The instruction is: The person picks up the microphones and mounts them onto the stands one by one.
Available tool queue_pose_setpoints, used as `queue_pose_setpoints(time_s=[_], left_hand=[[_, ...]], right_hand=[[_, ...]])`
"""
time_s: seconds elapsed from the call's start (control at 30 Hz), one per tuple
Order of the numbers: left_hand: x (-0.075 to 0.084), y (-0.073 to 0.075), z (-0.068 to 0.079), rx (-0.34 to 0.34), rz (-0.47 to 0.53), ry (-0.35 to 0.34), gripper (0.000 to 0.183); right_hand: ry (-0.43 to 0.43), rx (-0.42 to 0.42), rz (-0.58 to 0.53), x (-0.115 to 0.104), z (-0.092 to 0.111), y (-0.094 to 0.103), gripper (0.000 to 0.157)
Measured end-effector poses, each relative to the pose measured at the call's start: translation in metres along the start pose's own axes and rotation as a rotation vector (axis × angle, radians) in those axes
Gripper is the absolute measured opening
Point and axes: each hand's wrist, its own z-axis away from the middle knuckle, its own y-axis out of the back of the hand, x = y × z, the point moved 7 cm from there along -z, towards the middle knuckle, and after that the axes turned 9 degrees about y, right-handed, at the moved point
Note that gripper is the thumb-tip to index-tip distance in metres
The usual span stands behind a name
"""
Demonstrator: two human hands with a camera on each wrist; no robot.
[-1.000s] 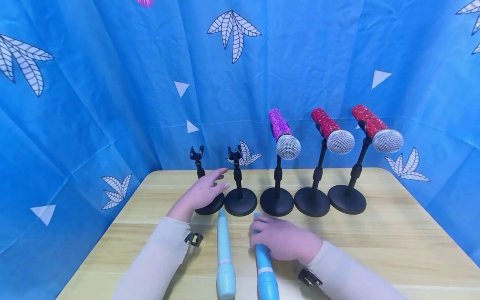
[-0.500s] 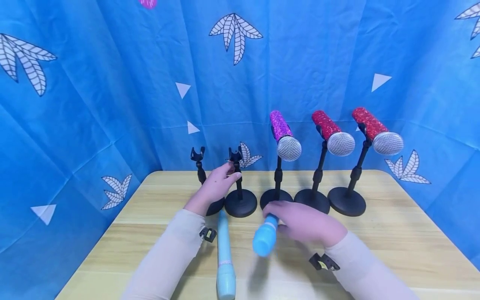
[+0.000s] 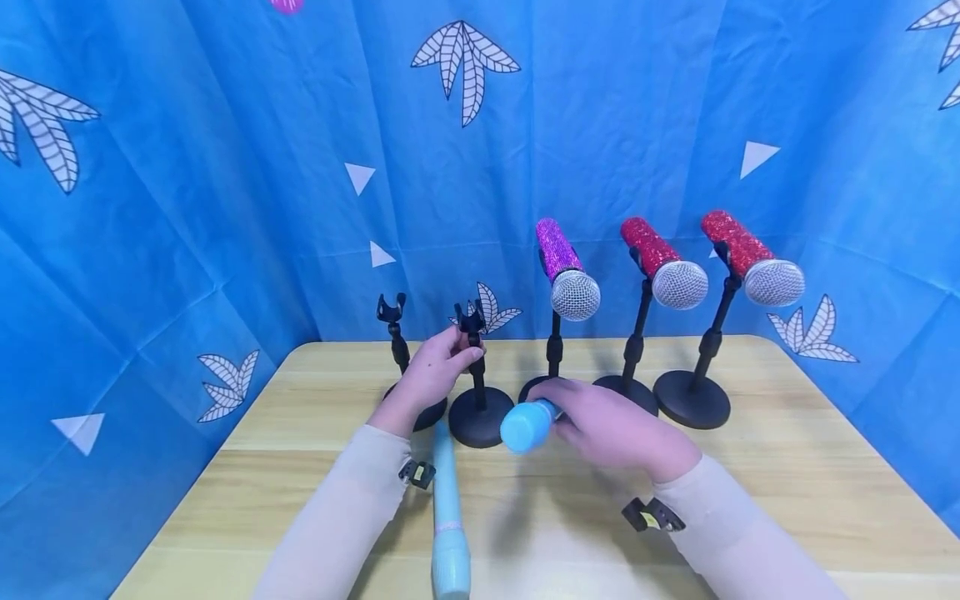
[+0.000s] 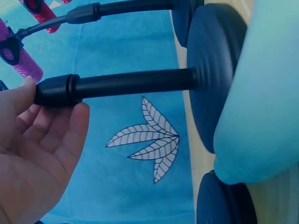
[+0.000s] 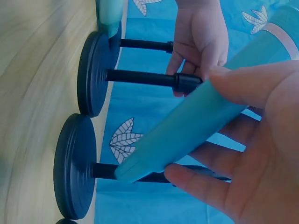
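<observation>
My left hand (image 3: 431,371) pinches the collar of a black desktop microphone stand (image 4: 135,84), second from the left, just under its open clip (image 3: 470,320). In the left wrist view, thumb and fingertips close round that collar. My right hand (image 3: 611,429) holds a bright blue microphone (image 5: 187,126) above the table, its rounded head (image 3: 527,427) towards me and its narrow end pointing away. Thumb on one side and fingers on the other grip the handle in the right wrist view. A paler teal microphone (image 3: 450,517) lies on the table beside my left forearm.
Another stand with a bare clip (image 3: 391,309) is at the far left, partly behind my left hand. To the right, stands carry a purple glitter microphone (image 3: 558,250) and two red ones (image 3: 651,248). A blue curtain (image 3: 300,167) hangs behind the wooden table (image 3: 787,483).
My right hand has lifted the blue microphone off the table and moved it back towards the stands. My left hand has moved right, taken hold of the second stand and shifted it slightly towards me.
</observation>
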Motion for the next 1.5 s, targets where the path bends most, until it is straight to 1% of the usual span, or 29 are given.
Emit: queue_pose_setpoints(time_s=[0.17, 0.23, 0.33, 0.4, 0.5, 0.6, 0.73, 0.87, 0.97, 1.13, 1.37, 1.5], left_hand=[[0.005, -0.001, 0.015, -0.031, -0.009, -0.007, 0.014], [0.009, -0.004, 0.021, -0.064, 0.004, -0.019, 0.014], [0.017, -0.009, 0.03, -0.108, -0.017, -0.04, 0.014], [0.024, -0.012, 0.036, -0.139, -0.056, -0.067, 0.014], [0.033, -0.017, 0.043, -0.17, -0.14, -0.106, 0.013], [0.04, -0.02, 0.049, -0.207, -0.191, -0.119, 0.011], [0.046, -0.023, 0.057, -0.264, -0.207, -0.119, 0.009], [0.053, -0.028, 0.065, -0.303, -0.217, -0.15, 0.009], [0.055, -0.032, 0.069, -0.322, -0.22, -0.158, 0.009], [0.053, -0.035, 0.072, -0.33, -0.222, -0.165, 0.009], [0.052, -0.032, 0.073, -0.34, -0.217, -0.18, 0.009], [0.052, -0.031, 0.073, -0.339, -0.227, -0.19, 0.009]], right_hand=[[-0.05, 0.034, -0.012, 0.003, -0.003, 0.007, 0.035], [-0.065, 0.049, -0.026, 0.004, -0.004, 0.01, 0.035], [-0.085, 0.075, -0.056, 0.004, -0.004, 0.015, 0.035], [-0.084, 0.097, -0.08, 0.003, -0.003, 0.018, 0.035], [-0.063, 0.138, -0.123, -0.001, -0.002, 0.023, 0.036], [-0.031, 0.177, -0.186, -0.007, -0.003, 0.028, 0.041], [-0.005, 0.229, -0.294, -0.014, -0.006, 0.033, 0.054], [0.012, 0.297, -0.381, -0.018, -0.016, 0.037, 0.054], [0.018, 0.336, -0.432, -0.019, -0.024, 0.036, 0.049], [0.015, 0.387, -0.494, -0.019, -0.033, 0.035, 0.048], [0.097, 0.472, -0.543, -0.027, -0.049, 0.038, 0.049], [0.123, 0.47, -0.597, -0.032, -0.063, 0.033, 0.051]])
